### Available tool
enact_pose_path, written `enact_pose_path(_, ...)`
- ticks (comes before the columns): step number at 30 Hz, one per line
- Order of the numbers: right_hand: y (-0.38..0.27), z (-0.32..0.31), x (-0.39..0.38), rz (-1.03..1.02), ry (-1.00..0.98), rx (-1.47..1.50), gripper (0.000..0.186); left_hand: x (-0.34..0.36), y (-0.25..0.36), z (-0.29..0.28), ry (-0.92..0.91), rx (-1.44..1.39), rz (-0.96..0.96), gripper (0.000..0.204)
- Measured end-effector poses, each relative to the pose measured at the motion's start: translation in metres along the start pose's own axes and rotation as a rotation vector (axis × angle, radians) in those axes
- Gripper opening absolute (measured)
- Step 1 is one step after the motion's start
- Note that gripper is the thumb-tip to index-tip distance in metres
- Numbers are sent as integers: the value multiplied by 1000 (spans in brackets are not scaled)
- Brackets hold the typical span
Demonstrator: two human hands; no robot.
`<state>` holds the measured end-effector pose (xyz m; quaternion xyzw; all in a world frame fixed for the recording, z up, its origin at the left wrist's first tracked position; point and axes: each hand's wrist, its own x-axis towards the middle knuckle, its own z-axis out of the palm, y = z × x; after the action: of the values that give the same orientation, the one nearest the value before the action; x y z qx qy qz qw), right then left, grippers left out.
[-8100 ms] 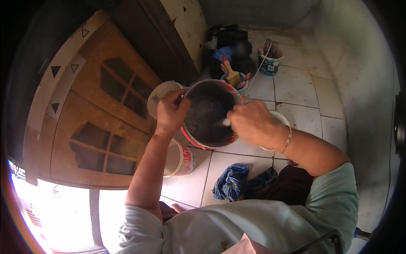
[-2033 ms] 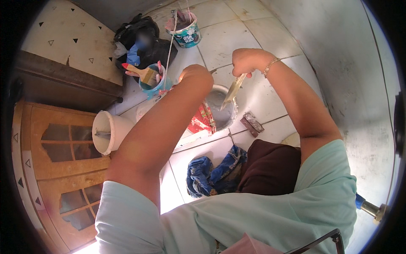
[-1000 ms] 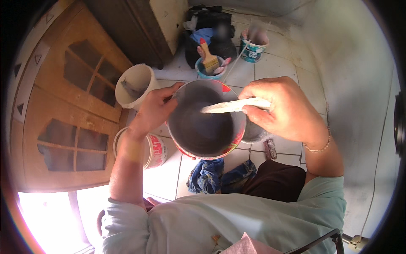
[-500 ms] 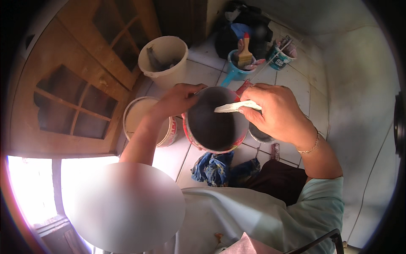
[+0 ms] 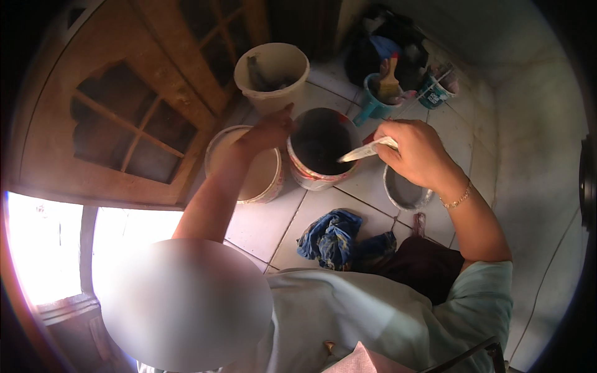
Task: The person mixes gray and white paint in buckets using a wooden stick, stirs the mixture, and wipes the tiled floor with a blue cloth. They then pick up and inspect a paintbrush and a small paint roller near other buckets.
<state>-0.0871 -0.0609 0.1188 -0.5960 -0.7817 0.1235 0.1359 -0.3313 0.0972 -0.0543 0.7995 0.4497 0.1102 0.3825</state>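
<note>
My right hand (image 5: 415, 151) is closed around a whitish, flat tapering stick (image 5: 367, 151). Its tip reaches over the right rim of a dark-looking bucket (image 5: 316, 177) with red markings. The bucket stands on the tiled floor, its shadowed inside hard to make out. Beside its left rim is my left hand (image 5: 268, 132), a finger stretched out and nothing seen in its grasp. Under my left forearm, a white bucket (image 5: 261, 186) holds something pale beige.
Behind stands a cream bucket (image 5: 273, 96). Farther right are a turquoise container (image 5: 373, 105) with a paintbrush (image 5: 390, 81), a small tub (image 5: 435, 96) and a black bag (image 5: 357, 53). A grey-filled bowl (image 5: 407, 189) and blue cloth (image 5: 333, 239) lie nearer. Wooden doors (image 5: 50, 124) flank the left.
The red-marked bucket, tilted toward me before, now stands upright and farther off. My left hand has come off its rim. The stick stays in my right hand. The whole view has shifted.
</note>
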Motion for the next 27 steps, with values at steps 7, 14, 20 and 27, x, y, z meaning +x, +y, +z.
enact_pose_path(7, 30, 14, 8, 20, 125, 81, 12, -20, 17, -74, -118, 205, 260, 36)
enact_pose_path(14, 60, 28, 1, 212, -106, 284, 23, -118, 56, -120, -515, 414, -194, 41)
enact_pose_path(20, 69, 71, 5, 293, -306, 456, 26, -156, 48, -123, -611, 304, -365, 43)
enact_pose_path(27, 154, -6, -52, 365, -52, 425, 33, -191, -33, -116, -501, 115, -349, 29)
